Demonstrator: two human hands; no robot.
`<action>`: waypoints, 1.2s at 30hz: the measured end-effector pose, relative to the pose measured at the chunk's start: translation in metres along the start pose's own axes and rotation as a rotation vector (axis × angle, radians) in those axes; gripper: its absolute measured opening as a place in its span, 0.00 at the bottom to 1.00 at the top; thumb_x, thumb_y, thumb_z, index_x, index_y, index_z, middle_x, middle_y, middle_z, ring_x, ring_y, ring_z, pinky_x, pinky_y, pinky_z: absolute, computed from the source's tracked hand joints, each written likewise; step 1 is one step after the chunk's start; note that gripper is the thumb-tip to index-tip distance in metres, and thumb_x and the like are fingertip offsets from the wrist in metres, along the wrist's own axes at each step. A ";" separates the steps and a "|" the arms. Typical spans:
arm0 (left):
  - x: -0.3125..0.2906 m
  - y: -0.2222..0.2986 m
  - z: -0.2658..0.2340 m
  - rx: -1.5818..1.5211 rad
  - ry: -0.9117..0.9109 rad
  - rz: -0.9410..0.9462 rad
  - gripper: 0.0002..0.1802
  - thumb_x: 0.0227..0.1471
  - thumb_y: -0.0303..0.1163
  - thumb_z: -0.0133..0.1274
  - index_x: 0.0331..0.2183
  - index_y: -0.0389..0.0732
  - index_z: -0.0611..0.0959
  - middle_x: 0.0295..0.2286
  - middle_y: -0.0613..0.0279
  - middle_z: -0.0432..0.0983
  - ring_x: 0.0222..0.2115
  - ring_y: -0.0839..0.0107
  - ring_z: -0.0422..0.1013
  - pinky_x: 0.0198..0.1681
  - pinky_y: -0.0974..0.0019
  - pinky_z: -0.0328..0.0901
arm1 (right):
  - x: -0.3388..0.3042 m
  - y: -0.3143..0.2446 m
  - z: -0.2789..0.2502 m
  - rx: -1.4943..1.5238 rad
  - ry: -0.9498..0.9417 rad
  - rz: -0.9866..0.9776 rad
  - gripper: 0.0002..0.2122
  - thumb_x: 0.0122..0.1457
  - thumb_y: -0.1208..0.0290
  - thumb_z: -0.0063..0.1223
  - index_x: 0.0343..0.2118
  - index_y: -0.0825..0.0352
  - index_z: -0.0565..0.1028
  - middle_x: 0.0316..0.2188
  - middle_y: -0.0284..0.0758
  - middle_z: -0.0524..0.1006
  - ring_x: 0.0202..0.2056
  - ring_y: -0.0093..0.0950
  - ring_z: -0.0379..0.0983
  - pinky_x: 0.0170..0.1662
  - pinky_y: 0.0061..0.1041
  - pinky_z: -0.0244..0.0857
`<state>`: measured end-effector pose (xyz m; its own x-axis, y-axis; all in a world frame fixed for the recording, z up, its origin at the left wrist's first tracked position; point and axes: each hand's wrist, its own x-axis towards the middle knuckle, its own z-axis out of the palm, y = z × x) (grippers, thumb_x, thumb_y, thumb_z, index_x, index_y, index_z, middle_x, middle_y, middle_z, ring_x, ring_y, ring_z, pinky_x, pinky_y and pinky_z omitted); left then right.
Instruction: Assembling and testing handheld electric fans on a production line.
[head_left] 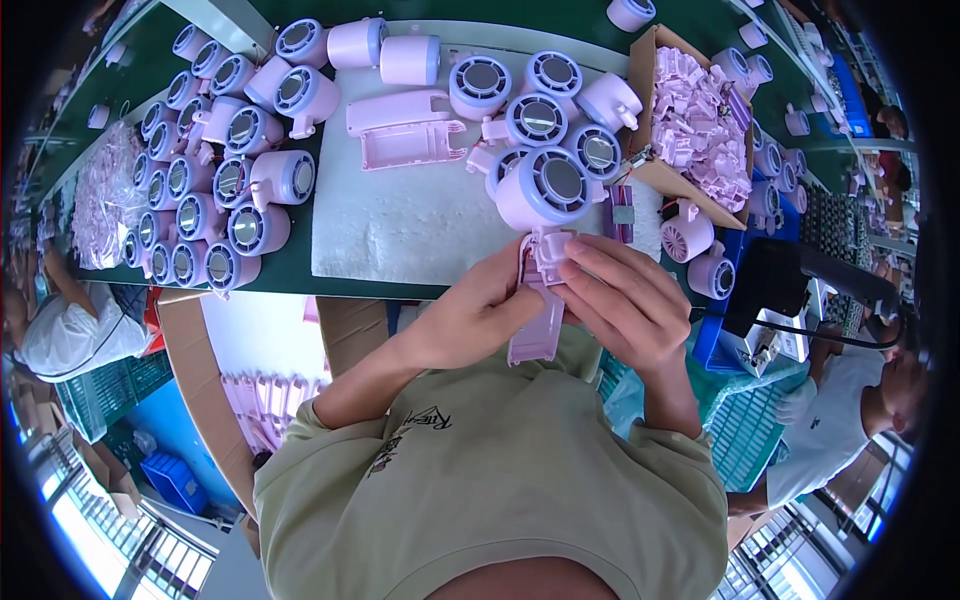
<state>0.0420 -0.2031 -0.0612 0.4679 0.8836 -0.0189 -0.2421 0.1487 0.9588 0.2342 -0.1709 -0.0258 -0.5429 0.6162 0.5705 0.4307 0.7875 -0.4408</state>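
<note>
In front of my chest I hold a pink handheld fan [520,200], its round head with a lilac ring and grey centre pointing away from me. My left hand [465,315] is closed round the left side of its neck and handle shell [537,338]. The fingers of my right hand [625,295] press on a small pale pink piece [550,252] at the neck. A thin dark wire shows beside that piece, next to my left fingers. Just beyond the held fan, several other fan heads [537,118] stand close together on a white foam sheet [390,235].
An empty-looking pink handle shell [410,130] lies on the foam. Many fan heads [255,230] crowd the green table at left. A cardboard box [640,80] of small pink parts stands at right, near a purple wired block [619,215]. Co-workers sit at both sides.
</note>
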 end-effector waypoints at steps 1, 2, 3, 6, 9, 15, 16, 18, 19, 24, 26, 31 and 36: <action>-0.001 0.000 0.002 -0.003 0.007 0.001 0.22 0.58 0.21 0.40 0.55 0.34 0.65 0.39 0.64 0.70 0.38 0.80 0.64 0.43 0.73 0.62 | -0.001 0.000 0.000 -0.021 0.002 -0.019 0.15 0.38 0.80 0.69 0.33 0.70 0.81 0.39 0.40 0.80 0.39 0.38 0.79 0.41 0.30 0.76; -0.002 0.000 0.004 -0.005 0.015 0.003 0.22 0.58 0.21 0.40 0.55 0.34 0.66 0.38 0.65 0.69 0.37 0.80 0.64 0.43 0.73 0.62 | -0.002 0.000 0.001 -0.042 0.003 -0.039 0.15 0.37 0.80 0.69 0.33 0.70 0.81 0.39 0.40 0.80 0.39 0.38 0.79 0.40 0.30 0.76; -0.003 0.000 0.006 -0.008 0.023 0.004 0.22 0.58 0.20 0.40 0.55 0.34 0.66 0.37 0.66 0.69 0.36 0.80 0.63 0.42 0.73 0.62 | -0.002 -0.002 0.000 -0.042 0.005 -0.036 0.15 0.37 0.80 0.69 0.33 0.70 0.81 0.39 0.40 0.80 0.39 0.38 0.79 0.40 0.30 0.76; -0.003 0.005 0.012 -0.155 0.017 -0.062 0.22 0.59 0.22 0.40 0.55 0.33 0.66 0.40 0.64 0.70 0.39 0.79 0.65 0.44 0.72 0.62 | -0.004 -0.010 -0.003 -0.052 0.006 -0.018 0.16 0.38 0.80 0.70 0.33 0.71 0.81 0.39 0.40 0.80 0.39 0.38 0.79 0.41 0.30 0.77; 0.000 0.011 0.018 -0.319 0.036 -0.100 0.22 0.60 0.26 0.41 0.56 0.31 0.67 0.45 0.60 0.70 0.43 0.76 0.66 0.48 0.70 0.62 | -0.005 -0.013 -0.007 -0.064 0.046 -0.020 0.15 0.37 0.80 0.70 0.33 0.70 0.81 0.38 0.40 0.80 0.39 0.38 0.79 0.41 0.30 0.76; 0.003 0.009 0.023 -0.088 0.090 0.116 0.28 0.63 0.39 0.42 0.57 0.29 0.66 0.57 0.46 0.63 0.58 0.61 0.61 0.60 0.62 0.55 | -0.009 -0.018 0.003 0.170 0.242 0.052 0.17 0.41 0.80 0.70 0.37 0.70 0.79 0.35 0.39 0.80 0.37 0.34 0.80 0.39 0.28 0.77; 0.005 0.010 0.025 -0.088 0.057 0.126 0.28 0.63 0.39 0.42 0.57 0.29 0.66 0.57 0.46 0.63 0.58 0.61 0.61 0.60 0.62 0.55 | -0.008 -0.025 0.013 0.365 0.383 0.221 0.15 0.45 0.79 0.67 0.38 0.70 0.78 0.33 0.38 0.80 0.34 0.31 0.79 0.37 0.27 0.76; 0.009 0.017 0.028 0.044 0.105 0.335 0.29 0.62 0.41 0.42 0.57 0.28 0.66 0.58 0.43 0.61 0.59 0.55 0.60 0.61 0.58 0.53 | -0.009 -0.035 0.026 0.779 0.661 0.536 0.11 0.54 0.78 0.62 0.40 0.71 0.75 0.28 0.36 0.78 0.30 0.27 0.78 0.33 0.24 0.75; 0.010 0.020 0.029 0.108 0.138 0.441 0.30 0.62 0.41 0.43 0.57 0.28 0.65 0.58 0.42 0.60 0.59 0.52 0.60 0.61 0.56 0.53 | -0.014 -0.035 0.020 0.763 0.673 0.523 0.11 0.54 0.78 0.62 0.40 0.71 0.75 0.28 0.36 0.78 0.30 0.27 0.78 0.33 0.24 0.75; 0.010 0.011 0.024 0.177 -0.034 0.455 0.30 0.61 0.41 0.43 0.57 0.28 0.65 0.57 0.42 0.62 0.58 0.47 0.61 0.59 0.50 0.56 | -0.045 -0.026 0.012 1.230 -0.121 0.759 0.11 0.65 0.68 0.48 0.43 0.70 0.73 0.26 0.34 0.78 0.23 0.21 0.75 0.26 0.22 0.69; 0.006 0.009 0.035 0.123 0.033 0.395 0.28 0.64 0.43 0.36 0.51 0.26 0.70 0.55 0.38 0.63 0.54 0.47 0.66 0.57 0.50 0.59 | -0.045 -0.025 0.011 1.313 -0.162 0.812 0.12 0.65 0.66 0.47 0.43 0.70 0.74 0.26 0.34 0.78 0.22 0.21 0.75 0.25 0.22 0.68; 0.015 0.001 0.030 0.178 0.211 0.604 0.27 0.63 0.39 0.41 0.53 0.25 0.66 0.50 0.42 0.68 0.51 0.44 0.69 0.51 0.49 0.66 | -0.025 -0.017 -0.014 0.542 0.170 0.639 0.12 0.58 0.71 0.57 0.44 0.67 0.74 0.39 0.39 0.77 0.39 0.27 0.76 0.36 0.27 0.71; 0.005 0.002 0.011 0.157 0.381 0.445 0.24 0.63 0.37 0.40 0.50 0.25 0.68 0.48 0.42 0.70 0.44 0.46 0.74 0.47 0.52 0.69 | -0.043 0.048 -0.104 -1.011 1.006 0.701 0.34 0.54 0.65 0.65 0.58 0.74 0.58 0.57 0.47 0.61 0.57 0.36 0.60 0.58 0.32 0.54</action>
<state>0.0532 -0.2031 -0.0562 0.0059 0.9470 0.3213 -0.2029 -0.3135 0.9276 0.3536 -0.1600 0.0004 0.4614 0.2609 0.8480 0.8837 -0.2199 -0.4132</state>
